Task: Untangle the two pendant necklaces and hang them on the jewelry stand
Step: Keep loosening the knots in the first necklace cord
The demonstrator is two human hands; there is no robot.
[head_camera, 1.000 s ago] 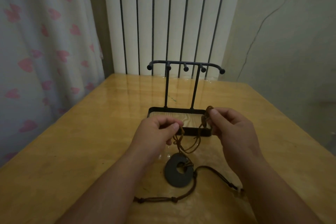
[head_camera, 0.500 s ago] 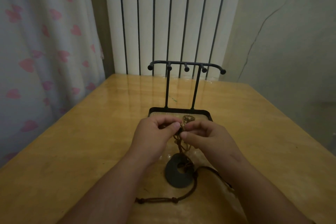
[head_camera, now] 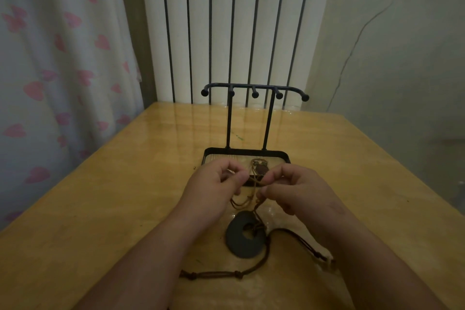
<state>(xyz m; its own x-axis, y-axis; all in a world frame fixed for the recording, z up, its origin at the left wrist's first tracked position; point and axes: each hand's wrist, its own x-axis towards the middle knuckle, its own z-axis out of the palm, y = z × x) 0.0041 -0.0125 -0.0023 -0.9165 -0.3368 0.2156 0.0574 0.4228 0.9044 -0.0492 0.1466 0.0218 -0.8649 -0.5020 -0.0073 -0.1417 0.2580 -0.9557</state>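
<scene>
The left hand [head_camera: 216, 184] and right hand [head_camera: 297, 191] sit close together, each pinching the tan cord [head_camera: 253, 192] between thumb and fingertips, the other fingers curled; the knot will likely yield best to slack, so I would tease loops apart sideways rather than pull them taut, and leave the heavy piece lying so its weight does not tighten things; a small brown pendant [head_camera: 261, 170] shows between the hands, just before the jewelry stand [head_camera: 254, 87], whose pegs are bare; the dark ring pendant [head_camera: 245, 239] lies flat on the surface [head_camera: 113, 209] beneath them; its darker cord [head_camera: 226, 275], knotted, trails nearer the person.
</scene>
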